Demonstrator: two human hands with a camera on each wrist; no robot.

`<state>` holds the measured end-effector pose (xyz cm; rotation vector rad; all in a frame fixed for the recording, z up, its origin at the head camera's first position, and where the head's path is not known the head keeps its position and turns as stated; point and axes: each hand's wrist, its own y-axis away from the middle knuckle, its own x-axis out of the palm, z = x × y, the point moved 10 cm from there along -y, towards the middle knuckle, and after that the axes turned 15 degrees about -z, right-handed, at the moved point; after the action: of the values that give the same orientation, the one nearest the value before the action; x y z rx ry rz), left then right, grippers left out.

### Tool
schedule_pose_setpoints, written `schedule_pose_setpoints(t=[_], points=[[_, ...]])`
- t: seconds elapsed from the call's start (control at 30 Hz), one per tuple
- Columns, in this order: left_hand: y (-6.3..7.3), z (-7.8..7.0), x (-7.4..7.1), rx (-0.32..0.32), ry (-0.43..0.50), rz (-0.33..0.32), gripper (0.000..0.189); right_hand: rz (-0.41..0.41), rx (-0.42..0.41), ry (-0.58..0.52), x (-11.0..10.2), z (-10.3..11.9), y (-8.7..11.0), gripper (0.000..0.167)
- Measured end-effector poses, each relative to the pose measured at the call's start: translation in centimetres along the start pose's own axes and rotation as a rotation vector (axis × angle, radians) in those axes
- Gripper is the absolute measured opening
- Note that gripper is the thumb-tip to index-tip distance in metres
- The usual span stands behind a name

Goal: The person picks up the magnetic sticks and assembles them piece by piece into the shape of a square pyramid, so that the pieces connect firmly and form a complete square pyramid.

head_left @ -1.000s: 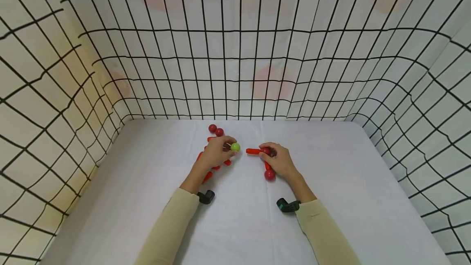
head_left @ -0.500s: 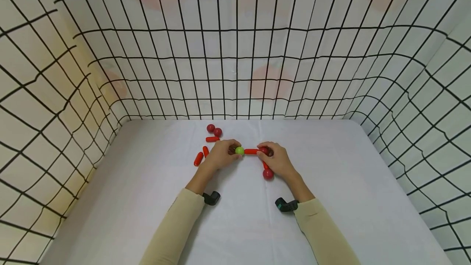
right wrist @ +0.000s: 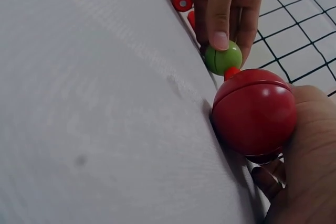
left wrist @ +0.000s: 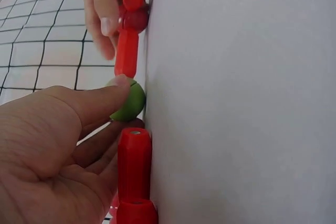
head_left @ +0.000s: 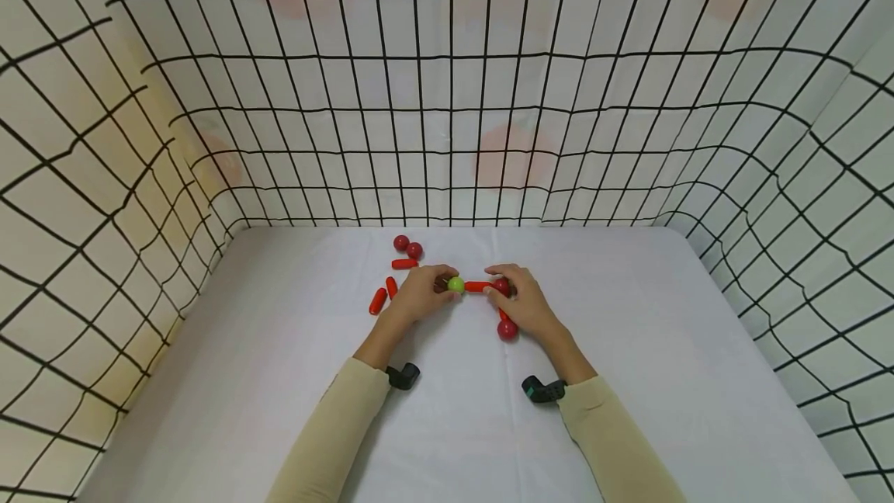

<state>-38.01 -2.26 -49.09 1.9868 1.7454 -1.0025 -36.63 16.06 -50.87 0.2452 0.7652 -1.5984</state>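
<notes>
My left hand (head_left: 422,292) pinches a green ball (head_left: 456,285) between thumb and fingers. The ball meets the left end of a red rod (head_left: 477,286), whose other end joins a red ball (head_left: 501,286). From there a second red rod (head_left: 504,315), partly covered, runs toward me to a larger-looking red ball (head_left: 507,330), which fills much of the right wrist view. Around the corner ball, my right hand (head_left: 528,303) has its thumb and fingers spread apart, very near it. Whether they touch the ball is hard to tell.
Loose red balls (head_left: 414,251) sit behind my left hand, near a red rod (head_left: 404,264). More red rods (head_left: 378,301) lie to its left; a rod (left wrist: 134,163) in the left wrist view has a metal disc in its end. Black wire mesh (head_left: 454,138) surrounds the white tabletop (head_left: 447,425).
My left hand has carried the green ball rightward to the end of the red rod. My right thumb and fingers, earlier closed round the corner ball, have parted a little.
</notes>
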Motion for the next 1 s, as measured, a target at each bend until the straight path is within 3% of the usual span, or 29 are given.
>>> schedule_pose_setpoints(t=[0.13, 0.27, 0.57, 0.77, 1.0], points=[[0.2, 0.1, -0.1, -0.009, 0.007, 0.008, 0.047, 0.028, -0.027, -0.011, 0.2, 0.3, -0.1, 0.028], [0.4, 0.2, -0.9, -0.036, 0.004, -0.008, 0.047, 0.027, -0.002, -0.004, 0.1, 0.1, -0.1, 0.022], [0.8, 1.5, -5.2, -0.024, 0.083, -0.145, 0.037, 0.012, -0.004, 0.018, -0.6, -0.4, 0.1, 0.024], [1.3, 3.2, -8.1, -0.044, 0.041, -0.225, 0.035, -0.008, -0.026, 0.023, -1.6, -0.3, 0.4, 0.033], [1.4, 6.0, -9.1, -0.158, -0.009, -0.215, 0.039, 0.025, 0.028, 0.030, -2.0, -0.4, 0.9, 0.049]])
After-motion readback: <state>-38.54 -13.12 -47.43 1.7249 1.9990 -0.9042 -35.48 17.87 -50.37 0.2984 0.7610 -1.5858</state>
